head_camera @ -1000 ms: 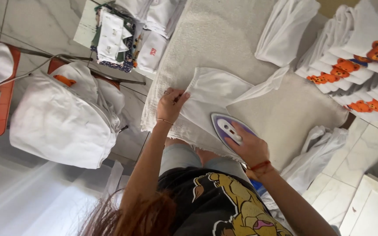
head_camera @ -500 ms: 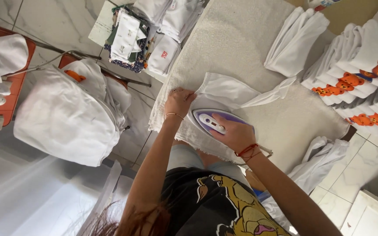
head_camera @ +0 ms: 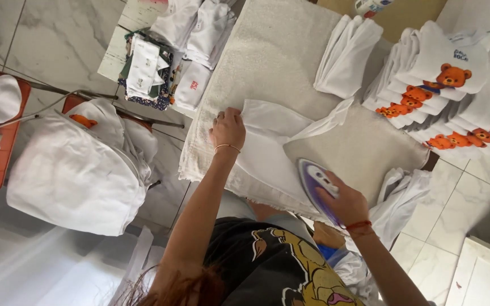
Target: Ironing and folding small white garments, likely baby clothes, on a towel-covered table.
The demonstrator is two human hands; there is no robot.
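Hands work a white garment [head_camera: 267,153] on the bench [head_camera: 267,51]. Left hand [head_camera: 228,129] pinches its edge, apparently keeping it taut; right hand [head_camera: 344,203] grips a purple iron [head_camera: 317,184] on its near side.

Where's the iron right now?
Head view, lower right of centre: the purple iron sits under the right hand, at the near edge of the white garment on the padded table.

Hidden and cut-off areas

My right hand [head_camera: 344,203] covers the iron [head_camera: 317,184] handle; the frame edge crops the shirt stacks [head_camera: 455,102].
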